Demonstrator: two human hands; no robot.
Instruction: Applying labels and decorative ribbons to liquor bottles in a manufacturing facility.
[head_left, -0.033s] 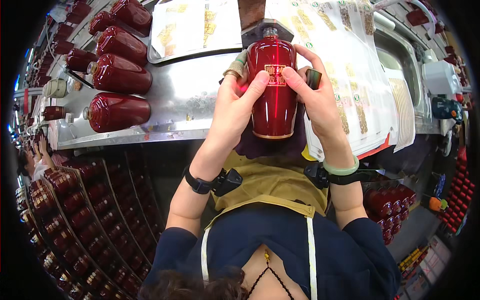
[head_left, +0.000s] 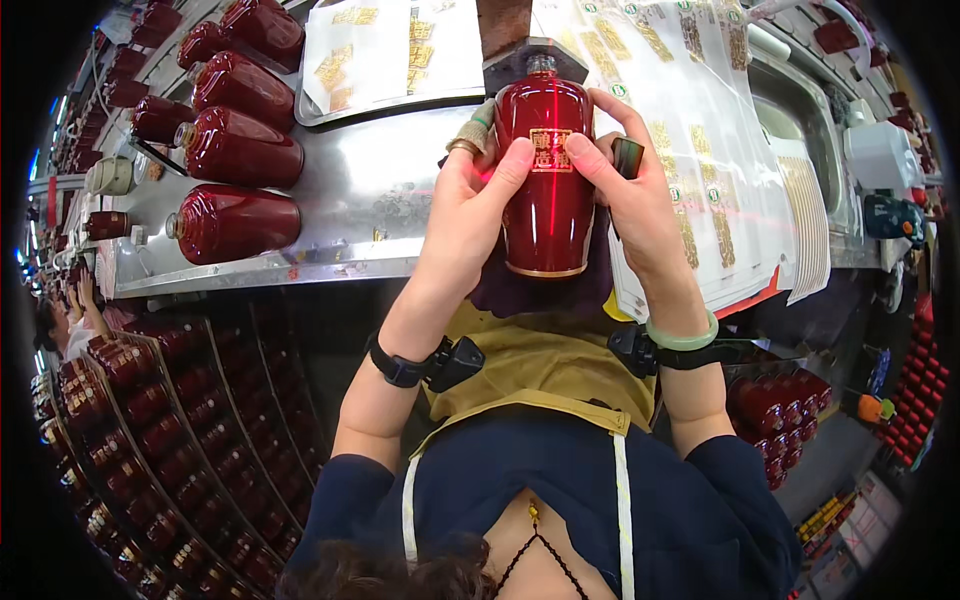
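Observation:
A glossy dark red bottle [head_left: 545, 225] lies in front of me, its clear neck pointing away and its gold-rimmed base toward me. Both my hands grip it from the sides. My left hand [head_left: 475, 195] has its thumb on the left edge of a square gold label [head_left: 550, 150], and cloth-like covers sit on some of its fingers. From the other side, my right hand [head_left: 632, 185] lays its thumb on the label's right edge; a dark green cover is on one finger. A thin red light line runs down the bottle. Dark cloth [head_left: 540, 298] shows beneath it.
Several red bottles [head_left: 240, 222] lie on the metal table [head_left: 370, 235] at left. A tray [head_left: 400, 105] holds sheets with gold stickers. More sticker sheets [head_left: 740, 190] cover the right side, beside a metal sink [head_left: 815, 120]. Racks of bottles [head_left: 180, 430] stand below left.

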